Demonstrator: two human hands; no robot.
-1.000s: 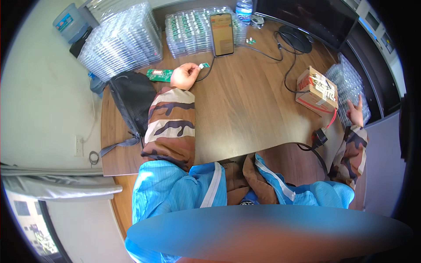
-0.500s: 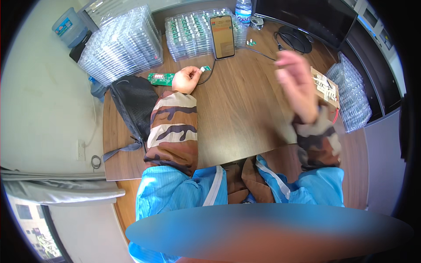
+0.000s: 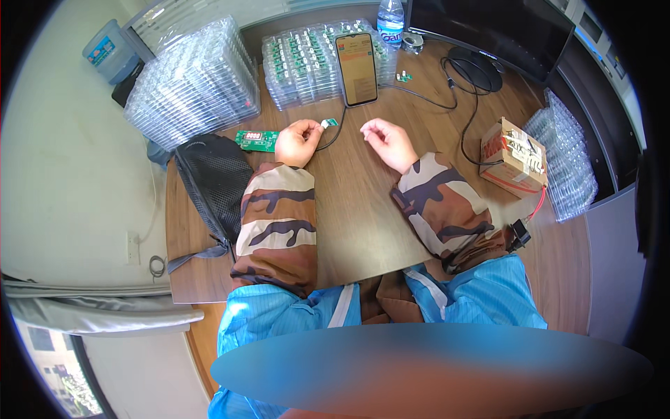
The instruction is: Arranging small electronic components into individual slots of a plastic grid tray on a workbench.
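Observation:
Between the thumb and fingers of my left hand [image 3: 296,144] is a small green circuit board [image 3: 330,123] with a white part at its near end. Just left of that hand, a longer green circuit board [image 3: 256,140] with a lit red digit display lies on the desk, its right end hidden behind the hand. My right hand [image 3: 391,145] hovers over the middle of the desk with its fingers curled in toward the thumb. Anything at its fingertips is too small to make out. A phone [image 3: 356,70] stands upright beyond both hands.
Clear plastic trays [image 3: 195,80] are stacked at the back left; another tray stack [image 3: 307,63] holds small green boards. Several loose boards [image 3: 404,77] lie near a water bottle [image 3: 390,24]. A cardboard box [image 3: 514,157], black cable [image 3: 466,129], monitor [image 3: 488,28] and black mesh bag [image 3: 216,174] flank the hands.
My right hand has swung from beside the cardboard box leftward to the desk's middle, and its fingers have curled in. My left hand keeps the small board in about the same place.

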